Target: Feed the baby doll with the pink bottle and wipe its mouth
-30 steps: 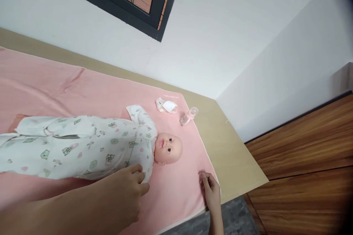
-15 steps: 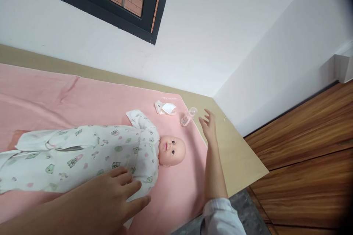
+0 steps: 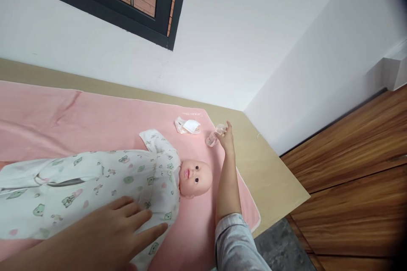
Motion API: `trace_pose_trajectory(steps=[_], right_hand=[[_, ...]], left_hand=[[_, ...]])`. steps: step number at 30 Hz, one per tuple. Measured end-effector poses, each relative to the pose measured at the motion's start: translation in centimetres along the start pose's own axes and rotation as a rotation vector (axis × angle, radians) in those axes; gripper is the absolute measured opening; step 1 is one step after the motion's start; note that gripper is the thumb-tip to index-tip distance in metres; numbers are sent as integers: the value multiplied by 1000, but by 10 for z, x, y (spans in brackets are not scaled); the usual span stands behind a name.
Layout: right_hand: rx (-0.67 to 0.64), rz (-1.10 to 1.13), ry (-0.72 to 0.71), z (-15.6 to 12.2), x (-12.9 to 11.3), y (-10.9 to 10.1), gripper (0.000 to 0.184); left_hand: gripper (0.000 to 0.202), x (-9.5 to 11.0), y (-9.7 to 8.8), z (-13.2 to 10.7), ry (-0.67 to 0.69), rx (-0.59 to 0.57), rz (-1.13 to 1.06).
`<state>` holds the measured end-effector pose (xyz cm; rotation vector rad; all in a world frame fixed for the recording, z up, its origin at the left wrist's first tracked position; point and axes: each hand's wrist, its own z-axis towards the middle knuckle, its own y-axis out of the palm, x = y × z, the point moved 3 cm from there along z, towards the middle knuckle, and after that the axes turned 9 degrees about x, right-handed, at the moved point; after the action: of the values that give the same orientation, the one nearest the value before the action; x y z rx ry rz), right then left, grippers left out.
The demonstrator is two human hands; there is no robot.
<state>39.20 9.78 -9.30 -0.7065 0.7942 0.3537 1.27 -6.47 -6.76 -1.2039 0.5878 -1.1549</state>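
A doll (image 3: 196,178) lies on its back on a pink mat (image 3: 104,114), dressed in a white suit with green and pink prints. Over the doll's torso is my left hand (image 3: 117,228), palm down with fingers stretched and apart; whether it presses on the cloth I cannot tell. My right hand (image 3: 226,139) has reached a small clear bottle (image 3: 211,139) beyond the doll's head. Its thumb overlaps the bottle's upper part while the fingers stay apart beside the cap. The bottle rests on the mat, slightly tilted in view.
A crumpled clear packet with a white label (image 3: 191,126) lies left of the bottle. The mat covers much of a light wood table (image 3: 270,173) set against white walls (image 3: 241,29). A dark-framed window (image 3: 162,29) is above, and brown wooden panels (image 3: 352,165) stand at right.
My right hand has moved left to the bottle, its thumb now over it. My left hand remains over the doll's torso. The view has shifted slightly.
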Motion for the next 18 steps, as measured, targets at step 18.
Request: trace_pose_trajectory(steps=[18], right_hand=[[31, 264, 139, -12, -25, -2, 94]], left_hand=[[62, -12, -52, 36, 17, 90, -95]])
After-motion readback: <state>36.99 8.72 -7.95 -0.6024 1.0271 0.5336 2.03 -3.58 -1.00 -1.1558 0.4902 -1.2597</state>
